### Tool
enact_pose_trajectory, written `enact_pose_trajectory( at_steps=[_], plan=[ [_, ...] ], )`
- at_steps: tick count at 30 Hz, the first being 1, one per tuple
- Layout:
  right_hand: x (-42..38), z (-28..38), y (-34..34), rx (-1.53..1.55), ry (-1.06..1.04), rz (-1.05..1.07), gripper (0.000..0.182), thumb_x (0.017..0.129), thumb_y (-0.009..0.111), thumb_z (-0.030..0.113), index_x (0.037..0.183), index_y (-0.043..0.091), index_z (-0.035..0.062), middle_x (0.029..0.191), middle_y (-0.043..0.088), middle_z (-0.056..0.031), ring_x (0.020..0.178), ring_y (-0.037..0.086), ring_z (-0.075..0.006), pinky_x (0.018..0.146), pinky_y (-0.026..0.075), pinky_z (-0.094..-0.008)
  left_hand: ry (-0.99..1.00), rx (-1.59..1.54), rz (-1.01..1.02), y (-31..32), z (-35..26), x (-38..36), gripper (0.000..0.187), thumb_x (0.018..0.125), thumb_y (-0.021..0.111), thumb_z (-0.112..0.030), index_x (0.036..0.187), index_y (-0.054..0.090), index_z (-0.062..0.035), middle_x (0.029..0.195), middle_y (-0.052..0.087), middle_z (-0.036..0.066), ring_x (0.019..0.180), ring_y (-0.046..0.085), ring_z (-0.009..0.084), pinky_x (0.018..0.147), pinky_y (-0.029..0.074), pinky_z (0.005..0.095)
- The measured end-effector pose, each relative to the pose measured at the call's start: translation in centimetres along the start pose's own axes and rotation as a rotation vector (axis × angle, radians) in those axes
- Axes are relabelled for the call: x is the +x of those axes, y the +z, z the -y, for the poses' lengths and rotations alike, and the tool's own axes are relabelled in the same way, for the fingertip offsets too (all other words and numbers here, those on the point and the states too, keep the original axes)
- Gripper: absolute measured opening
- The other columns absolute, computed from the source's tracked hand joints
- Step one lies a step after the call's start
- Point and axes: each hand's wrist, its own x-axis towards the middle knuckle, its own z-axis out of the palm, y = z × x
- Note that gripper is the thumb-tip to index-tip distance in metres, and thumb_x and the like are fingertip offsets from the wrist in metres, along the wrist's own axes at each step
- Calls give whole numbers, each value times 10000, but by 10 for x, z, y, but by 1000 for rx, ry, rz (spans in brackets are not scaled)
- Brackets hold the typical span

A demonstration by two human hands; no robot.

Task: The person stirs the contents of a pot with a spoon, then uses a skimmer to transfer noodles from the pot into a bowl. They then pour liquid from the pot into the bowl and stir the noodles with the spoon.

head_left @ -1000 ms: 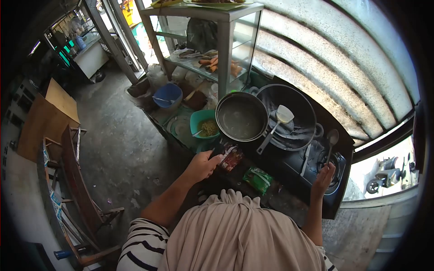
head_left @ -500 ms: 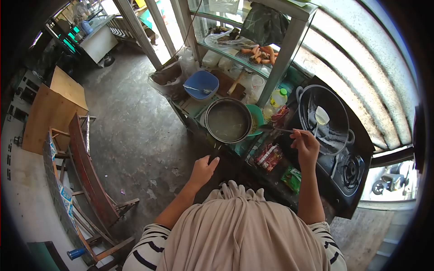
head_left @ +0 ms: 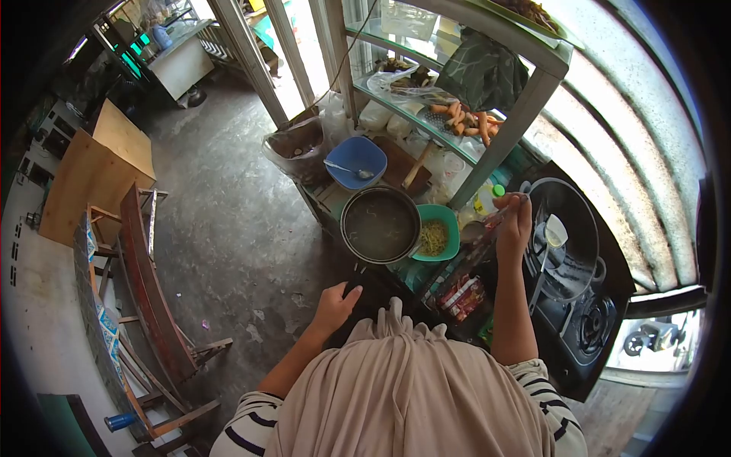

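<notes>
My left hand (head_left: 335, 306) is closed around the dark handle of a round saucepan (head_left: 381, 226) of cloudy liquid. Right beside the pan stands a green bowl (head_left: 449, 245) with thin yellow-green shreds (head_left: 434, 238) in it. My right hand (head_left: 515, 227) is raised between that bowl and a large wok (head_left: 582, 228), fingers pinched. It appears to hold a spoon (head_left: 474, 231), whose bowl end hangs just right of the green bowl; the handle is hard to make out. A white-and-yellow ladle-like utensil (head_left: 555, 231) rests in the wok.
A blue bowl (head_left: 355, 162) with a spoon and a wooden board (head_left: 396, 156) lie behind the pan. Carrots (head_left: 472, 122) sit on a glass shelf. Red packets (head_left: 462, 297) and a gas stove (head_left: 590, 320) are at right; a bench (head_left: 152, 289) stands left.
The view has shifted. The saucepan has moved left relative to the green bowl, exposing more of its contents. My right hand has gone forward and up, and the spoon is clear of the bowl.
</notes>
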Motion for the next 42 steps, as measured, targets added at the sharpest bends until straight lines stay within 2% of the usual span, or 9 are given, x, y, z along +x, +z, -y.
enact_pose_trajectory(
  at_steps=[2, 5, 7, 8, 10, 11, 20, 34, 42],
  plan=[
    [6, -35, 14, 270, 261, 41, 222, 1008, 461, 211, 898, 563, 47, 742, 506, 4, 645, 456, -84, 590, 371, -247, -9, 21, 3, -10, 2, 8, 358, 924, 588, -274, 717, 557, 16, 527, 497, 29, 494, 466, 90, 472, 375, 288],
    [3, -64, 65, 82, 769, 358, 240, 936, 560, 322, 946, 565, 82, 690, 459, 24, 517, 378, -59, 454, 290, -226, -12, 54, 22, -28, -1, 18, 350, 924, 588, -271, 737, 571, 23, 530, 501, 30, 498, 467, 89, 475, 376, 290],
    [3, -108, 110, 87, 853, 418, 312, 867, 649, 389, 931, 574, 93, 690, 484, 19, 446, 329, -71, 407, 243, -237, 8, 74, 37, -43, -10, 30, 349, 925, 587, -274, 747, 577, 26, 532, 503, 31, 501, 468, 88, 477, 377, 291],
    [9, -115, 130, 91, 850, 406, 312, 867, 649, 389, 931, 574, 93, 690, 484, 19, 446, 329, -71, 407, 243, -237, 16, 112, 46, -51, -15, 36, 343, 923, 585, -275, 762, 587, 27, 533, 508, 42, 501, 469, 101, 481, 382, 300],
    [21, -132, 168, 449, 1364, 207, 299, 821, 707, 377, 913, 590, 117, 677, 516, 17, 414, 324, -82, 386, 217, -239, 32, 160, 64, -69, -17, 51, 337, 922, 583, -276, 777, 597, 28, 534, 513, 52, 500, 471, 113, 486, 386, 308],
    [26, -145, 180, 454, 1412, 226, 279, 800, 733, 367, 893, 597, 141, 661, 534, 23, 436, 373, -91, 398, 245, -242, 72, 174, 80, -78, -13, 61, 344, 923, 588, -297, 761, 579, 7, 544, 511, 25, 492, 466, 98, 467, 376, 293],
    [5, -123, 189, 105, 974, 245, 267, 851, 637, 333, 1022, 612, 129, 665, 501, 56, 533, 437, -68, 454, 313, -257, 145, 294, 256, -153, -32, 121, 347, 901, 588, -297, 831, 595, 43, 626, 572, 160, 562, 530, 228, 565, 431, 373],
    [-87, 25, 17, 116, 1078, 471, 325, 895, 616, 138, 1188, 587, -1, 655, 500, 57, 517, 427, -25, 458, 308, -201, 219, 271, 340, -141, -29, 180, 423, 925, 570, -366, 743, 574, 16, 542, 519, 79, 501, 498, 173, 504, 395, 349],
    [-141, 56, -55, 59, 1175, 540, 271, 878, 641, 141, 1122, 612, 29, 644, 494, 71, 545, 436, -29, 497, 329, -192, 258, 304, 295, -92, -18, 184, 501, 939, 547, -410, 704, 548, 33, 569, 542, 162, 518, 522, 304, 518, 390, 404]
  ],
)
